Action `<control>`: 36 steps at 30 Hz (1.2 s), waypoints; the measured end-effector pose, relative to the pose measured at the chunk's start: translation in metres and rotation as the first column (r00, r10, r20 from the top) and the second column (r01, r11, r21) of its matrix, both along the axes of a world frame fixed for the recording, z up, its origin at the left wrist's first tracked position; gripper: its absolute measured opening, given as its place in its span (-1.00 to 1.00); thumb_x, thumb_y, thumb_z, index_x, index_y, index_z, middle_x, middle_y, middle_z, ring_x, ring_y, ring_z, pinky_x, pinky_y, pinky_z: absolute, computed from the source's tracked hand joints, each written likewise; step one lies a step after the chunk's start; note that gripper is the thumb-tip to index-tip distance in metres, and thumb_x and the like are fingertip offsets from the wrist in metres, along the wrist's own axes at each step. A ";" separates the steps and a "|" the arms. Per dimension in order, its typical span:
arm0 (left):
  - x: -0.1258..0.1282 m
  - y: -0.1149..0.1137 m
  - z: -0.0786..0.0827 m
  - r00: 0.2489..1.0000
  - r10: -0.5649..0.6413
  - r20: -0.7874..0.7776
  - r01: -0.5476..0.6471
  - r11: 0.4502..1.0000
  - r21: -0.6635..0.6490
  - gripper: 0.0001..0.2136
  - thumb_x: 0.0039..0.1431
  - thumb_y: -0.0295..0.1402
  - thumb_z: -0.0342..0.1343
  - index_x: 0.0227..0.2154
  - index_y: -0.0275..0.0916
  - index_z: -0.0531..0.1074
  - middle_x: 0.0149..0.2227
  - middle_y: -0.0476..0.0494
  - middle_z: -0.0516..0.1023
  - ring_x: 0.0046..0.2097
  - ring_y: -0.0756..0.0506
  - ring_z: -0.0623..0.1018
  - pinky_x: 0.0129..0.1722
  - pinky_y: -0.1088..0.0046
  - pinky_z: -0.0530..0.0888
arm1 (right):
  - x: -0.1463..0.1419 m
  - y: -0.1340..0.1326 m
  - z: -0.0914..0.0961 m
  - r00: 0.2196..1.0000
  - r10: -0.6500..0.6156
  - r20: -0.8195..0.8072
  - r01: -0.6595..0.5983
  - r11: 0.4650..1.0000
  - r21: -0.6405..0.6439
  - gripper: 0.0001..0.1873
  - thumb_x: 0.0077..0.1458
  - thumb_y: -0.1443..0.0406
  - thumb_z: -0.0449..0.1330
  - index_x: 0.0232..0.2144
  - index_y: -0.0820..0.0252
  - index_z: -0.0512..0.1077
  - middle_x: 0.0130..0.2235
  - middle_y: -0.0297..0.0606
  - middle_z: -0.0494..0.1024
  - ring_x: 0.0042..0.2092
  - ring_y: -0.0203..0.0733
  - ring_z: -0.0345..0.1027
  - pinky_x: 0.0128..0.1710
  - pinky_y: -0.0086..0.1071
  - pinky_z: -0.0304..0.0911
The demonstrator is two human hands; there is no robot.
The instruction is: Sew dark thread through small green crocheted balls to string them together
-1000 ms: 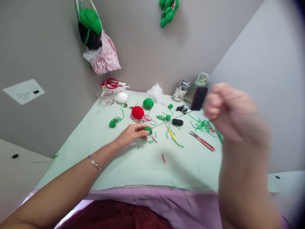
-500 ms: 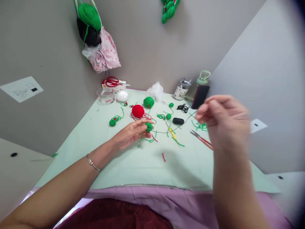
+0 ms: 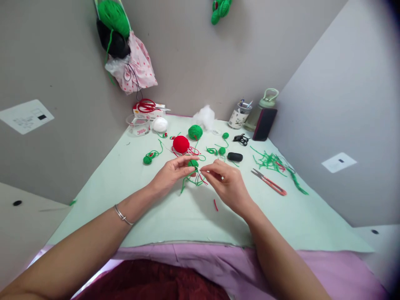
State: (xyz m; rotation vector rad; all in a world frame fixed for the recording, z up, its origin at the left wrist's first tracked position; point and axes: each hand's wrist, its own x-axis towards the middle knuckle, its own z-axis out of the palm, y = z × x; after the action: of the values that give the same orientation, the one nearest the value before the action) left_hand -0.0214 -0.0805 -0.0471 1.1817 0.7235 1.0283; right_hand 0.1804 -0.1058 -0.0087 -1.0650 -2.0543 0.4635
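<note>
Right in the middle of the pale green tabletop, both hands are at work close together! The left hand comes in from the left, thumb and fingers closed around a small green yarn piece, held between the fingertips just nearer than the red yarn ball. It's a roundish little thing, half covered by fingers, so no clear long axis can be read; its loose green tails trail off toward the near left.

And here's the right hand, reaching in from the near right, thumb and forefinger pinched tight on a thin, pale needle-like tool. That slim sliver lies with its long axis running roughly left to right, its far-left end up at the green piece; whether the tip has gone into the yarn, you can't tell from here.

Around them, plenty on show! The green yarn ball sits beyond the red one, with a fluffy white clump behind it. Just beyond the right hand rests a black oval case, lying left to right. Farther right, orange-handled snips lie slantwise, blades toward the far left, handles toward the near right, with a scatter of green yarn scraps beyond. Nearer, below the hands, one short red scrap lies by itself.
</note>
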 end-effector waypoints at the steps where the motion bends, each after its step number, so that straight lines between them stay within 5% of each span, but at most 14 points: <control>1: 0.000 0.000 -0.001 1.000 0.005 -0.008 -0.005 1.000 0.012 -0.63 0.16 -0.27 0.31 0.03 -0.15 0.54 -0.11 -0.11 0.55 -0.14 -0.05 0.53 0.04 0.32 0.43 | 0.000 0.000 -0.001 1.000 -0.006 0.016 0.006 1.000 0.008 -0.86 0.24 0.38 0.19 -0.29 0.18 0.57 -0.44 -0.34 0.40 -0.45 -0.34 0.25 -0.41 -0.40 0.11; 15: 0.000 -0.001 -0.003 0.974 0.125 -0.187 -0.099 0.984 0.145 -0.62 0.11 -0.30 0.31 0.02 -0.18 0.55 -0.19 -0.09 0.56 -0.18 -0.05 0.48 -0.17 0.42 0.39 | 0.000 0.001 -0.007 0.995 -0.011 0.099 0.012 1.000 -0.015 -0.84 0.22 0.43 0.16 -0.33 0.17 0.54 -0.42 -0.34 0.42 -0.45 -0.32 0.26 -0.40 -0.41 0.10; 25: 0.005 -0.005 -0.002 0.981 0.152 -0.117 -0.137 0.982 0.128 -0.63 -0.01 -0.33 0.38 -0.10 -0.24 0.57 -0.18 -0.13 0.59 -0.16 -0.10 0.54 -0.10 0.32 0.46 | -0.011 0.000 -0.018 0.998 -0.060 -0.019 0.059 0.998 -0.033 -0.89 0.24 0.37 0.17 -0.35 0.18 0.48 -0.39 -0.33 0.45 -0.42 -0.32 0.26 -0.38 -0.41 0.11; 31: 0.006 -0.005 0.003 0.972 0.210 -0.108 -0.190 0.967 0.169 -0.66 -0.03 -0.33 0.40 -0.15 -0.23 0.57 -0.16 -0.12 0.57 -0.13 -0.11 0.54 -0.05 0.29 0.46 | -0.007 0.007 -0.020 0.988 -0.065 -0.137 0.027 0.964 -0.265 -0.88 0.20 0.27 0.21 -0.38 0.18 0.47 -0.39 -0.32 0.48 -0.42 -0.30 0.28 -0.40 -0.41 0.18; 36: 0.005 -0.007 0.003 0.923 0.341 -0.177 -0.278 0.910 0.306 -0.72 -0.04 -0.34 0.40 -0.21 -0.20 0.59 -0.20 -0.07 0.46 -0.24 -0.05 0.49 -0.12 0.32 0.45 | -0.005 0.011 -0.023 0.978 -0.047 -0.202 -0.025 0.940 -0.340 -0.87 0.16 0.28 0.19 -0.34 0.19 0.54 -0.33 -0.25 0.51 -0.38 -0.27 0.32 -0.37 -0.38 0.25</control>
State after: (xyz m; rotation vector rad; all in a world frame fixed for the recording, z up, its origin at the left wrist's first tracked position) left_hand -0.0161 -0.0874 -0.0446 1.4739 0.9972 1.3057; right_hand 0.1753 -0.0945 -0.0320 -1.1723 -1.8200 0.9125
